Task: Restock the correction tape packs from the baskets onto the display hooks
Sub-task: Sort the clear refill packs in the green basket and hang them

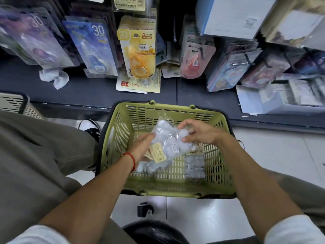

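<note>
A green plastic basket (123, 131) stands on the floor in front of me. Over it, both hands hold a clear plastic bag of correction tape packs (168, 140) with a yellow label. My left hand (143, 147) grips the bag's lower left end. My right hand (197, 132) pinches its upper right end. More bagged packs (194, 168) lie on the basket floor. Display hooks above carry correction tape packs: purple (40, 41), blue (93, 48), yellow (139, 51) and pink (195, 59).
A dark shelf ledge (88, 92) runs under the hooks, with a crumpled white cloth (54, 78) and loose cards (139, 85). A beige basket (14, 104) sits at the far left. Stacked boxes (281, 97) fill the right. A stool's wheel (145, 209) is below the basket.
</note>
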Available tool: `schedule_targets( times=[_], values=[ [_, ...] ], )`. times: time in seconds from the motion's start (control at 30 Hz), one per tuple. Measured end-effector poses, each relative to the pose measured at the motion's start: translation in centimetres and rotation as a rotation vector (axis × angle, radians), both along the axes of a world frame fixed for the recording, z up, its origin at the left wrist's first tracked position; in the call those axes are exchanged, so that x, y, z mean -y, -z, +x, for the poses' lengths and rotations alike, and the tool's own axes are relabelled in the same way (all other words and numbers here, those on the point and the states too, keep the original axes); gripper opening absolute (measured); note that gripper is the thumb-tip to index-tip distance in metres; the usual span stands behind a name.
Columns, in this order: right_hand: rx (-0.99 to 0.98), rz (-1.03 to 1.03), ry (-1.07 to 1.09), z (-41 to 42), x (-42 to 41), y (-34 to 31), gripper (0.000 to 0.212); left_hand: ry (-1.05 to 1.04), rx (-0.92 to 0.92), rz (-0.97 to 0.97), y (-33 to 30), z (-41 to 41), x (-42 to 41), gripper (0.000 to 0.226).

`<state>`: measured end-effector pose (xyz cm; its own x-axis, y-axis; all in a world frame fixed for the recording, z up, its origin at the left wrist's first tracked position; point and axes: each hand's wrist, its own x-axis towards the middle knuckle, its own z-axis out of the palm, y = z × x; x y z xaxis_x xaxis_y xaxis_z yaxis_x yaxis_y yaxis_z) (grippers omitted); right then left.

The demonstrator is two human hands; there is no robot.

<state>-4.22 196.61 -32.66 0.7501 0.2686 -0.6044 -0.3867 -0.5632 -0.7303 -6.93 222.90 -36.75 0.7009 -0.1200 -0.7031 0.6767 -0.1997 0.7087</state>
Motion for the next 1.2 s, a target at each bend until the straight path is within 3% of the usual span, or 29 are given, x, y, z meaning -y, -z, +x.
schedule_targets(
  times=[0.1,0.2,0.27,0.33,0.43,0.57,0.67,0.8,0.97,1.07,1.13,1.2],
  values=[
    [0.166,-0.171,0.081,0.3,-2.7,1.9,0.038,0.232,-0.081,-0.071,0.5,-1.0,-0.3,0.032],
    [0.308,-0.371,0.061,-0.1,-2.8,4.4,0.031,0.129,-0.096,-0.028,1.6,-1.3,-0.6,0.029],
    [0.262,-0.589,-0.017,-0.7,-1.6,6.4,0.026,0.07,-0.109,0.008,2.0,-1.1,-1.1,0.025],
    [0.166,-0.842,-0.224,-2.1,-0.2,9.0,0.039,0.063,-0.103,0.063,2.7,-0.9,-1.6,0.025],
    [0.1,-0.981,-0.415,-4.1,0.6,12.3,0.07,0.065,-0.142,0.08,3.3,-1.0,-1.9,0.025],
    [0.141,-1.112,-0.503,-3.4,-0.1,13.5,0.077,0.061,-0.148,0.074,3.5,-1.1,-1.7,0.038],
    [0.058,-1.004,-0.446,-1.8,-0.5,12.1,0.073,0.039,-0.137,0.082,3.1,-0.9,-1.5,0.053],
    [-0.034,-0.699,-0.298,-0.4,-0.7,8.5,0.073,-0.016,-0.094,0.052,2.2,-0.9,-1.4,0.031],
    [-0.017,-0.558,-0.174,-0.1,0.7,1.2,0.067,-0.181,-0.066,-0.052,0.5,-1.2,-1.3,0.033],
    [0.045,-0.469,-0.017,-0.3,2.2,-4.2,0.047,-0.269,-0.065,-0.094,-1.1,-1.5,-0.7,0.063],
    [0.081,-0.307,0.146,-0.8,3.2,-8.1,0.034,-0.323,-0.05,-0.06,-2.1,-1.4,-0.3,0.082],
    [0.14,-0.136,0.292,-1.4,4.0,-11.9,0.032,-0.39,-0.022,-0.079,-3.4,-1.3,0.2,0.068]
  ],
)
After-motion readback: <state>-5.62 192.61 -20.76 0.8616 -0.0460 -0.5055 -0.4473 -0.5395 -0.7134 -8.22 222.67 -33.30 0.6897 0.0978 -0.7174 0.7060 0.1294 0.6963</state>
